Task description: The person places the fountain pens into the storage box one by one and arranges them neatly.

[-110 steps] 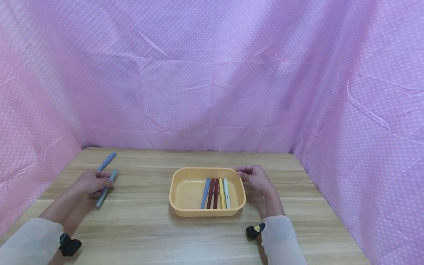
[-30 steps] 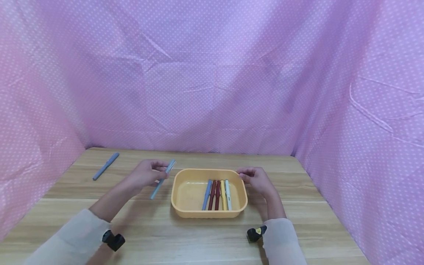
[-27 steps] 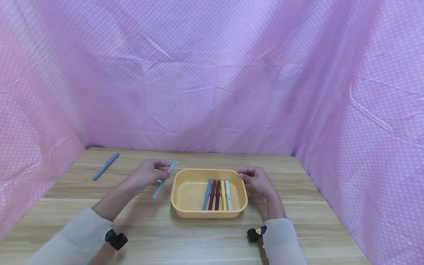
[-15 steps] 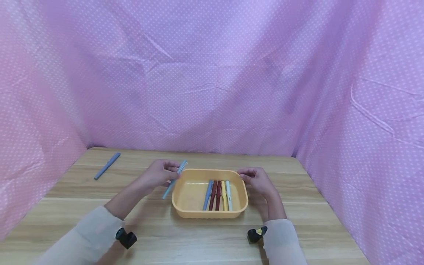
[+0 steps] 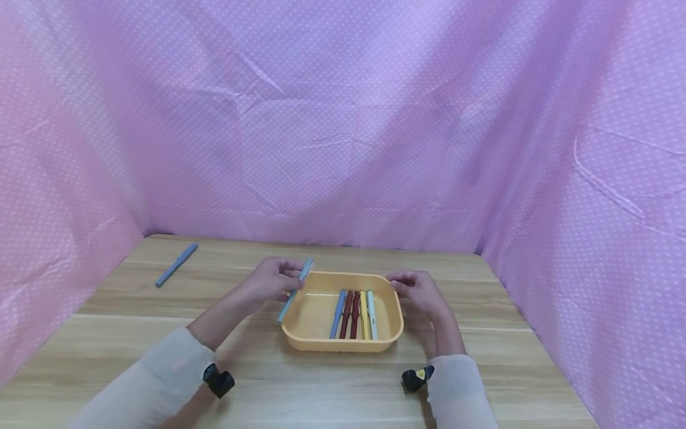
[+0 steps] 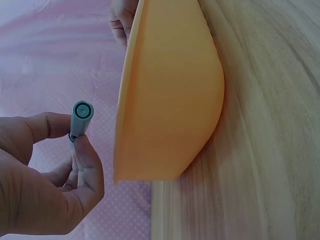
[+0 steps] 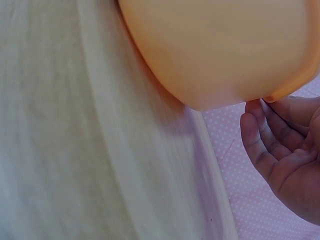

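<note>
Pinched between the thumb and fingers of my left hand (image 5: 270, 280) is a light teal pen (image 5: 286, 305), slanted over the left rim of a yellow plastic tray (image 5: 343, 345). In the left wrist view the pen's round end (image 6: 82, 111) points at the camera, beside the tray's outer wall (image 6: 170, 100). My right hand (image 5: 423, 295) grips the tray's rim at its back right corner, thumb and fingertips meeting at the edge in the right wrist view. Inside the tray, side by side, lie a blue pen (image 5: 337, 314), two dark red pens (image 5: 351, 314), a yellow pen (image 5: 365, 314) and a pale mint pen (image 5: 372, 314).
Another blue pen (image 5: 176, 265) lies at the far left of the wooden table (image 5: 300, 393). Pink dotted cloth (image 5: 343, 149) hangs behind the table and along both sides. A small black camera (image 5: 218, 380) sticks out from the left sleeve.
My left hand picked up the teal pen from the table's left side and carried it rightward to the tray's left rim. My right hand has stayed at the tray's corner.
</note>
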A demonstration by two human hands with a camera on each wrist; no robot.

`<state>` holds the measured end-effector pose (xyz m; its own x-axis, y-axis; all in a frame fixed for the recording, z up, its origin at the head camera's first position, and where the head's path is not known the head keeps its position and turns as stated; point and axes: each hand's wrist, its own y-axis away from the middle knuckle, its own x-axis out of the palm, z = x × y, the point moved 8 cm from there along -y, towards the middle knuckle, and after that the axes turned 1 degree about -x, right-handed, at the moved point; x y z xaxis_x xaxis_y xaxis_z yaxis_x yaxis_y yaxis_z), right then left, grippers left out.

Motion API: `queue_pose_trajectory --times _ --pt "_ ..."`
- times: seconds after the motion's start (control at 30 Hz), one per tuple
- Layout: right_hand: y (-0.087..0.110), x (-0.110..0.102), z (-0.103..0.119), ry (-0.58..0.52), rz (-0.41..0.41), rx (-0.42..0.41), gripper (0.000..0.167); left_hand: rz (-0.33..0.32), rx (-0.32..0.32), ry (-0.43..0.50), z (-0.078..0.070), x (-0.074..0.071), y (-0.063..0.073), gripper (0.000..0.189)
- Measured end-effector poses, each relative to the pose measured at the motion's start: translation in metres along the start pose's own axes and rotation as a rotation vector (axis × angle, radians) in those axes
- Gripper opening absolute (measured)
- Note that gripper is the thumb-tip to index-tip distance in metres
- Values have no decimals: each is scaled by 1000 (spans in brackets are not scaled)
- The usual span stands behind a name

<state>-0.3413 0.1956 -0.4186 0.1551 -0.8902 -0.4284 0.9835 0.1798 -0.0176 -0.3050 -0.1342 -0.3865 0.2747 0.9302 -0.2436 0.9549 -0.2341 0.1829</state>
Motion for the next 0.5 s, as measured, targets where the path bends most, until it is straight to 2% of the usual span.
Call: queue_pose_trajectory --times 0.23,0.5 --pt "0 0 -1 0 3 1 24 25 12 7 -1 14 -6 41" --pt "1 0 -1 -14 5 -12 24 12 -12 39 2 34 -19 39"
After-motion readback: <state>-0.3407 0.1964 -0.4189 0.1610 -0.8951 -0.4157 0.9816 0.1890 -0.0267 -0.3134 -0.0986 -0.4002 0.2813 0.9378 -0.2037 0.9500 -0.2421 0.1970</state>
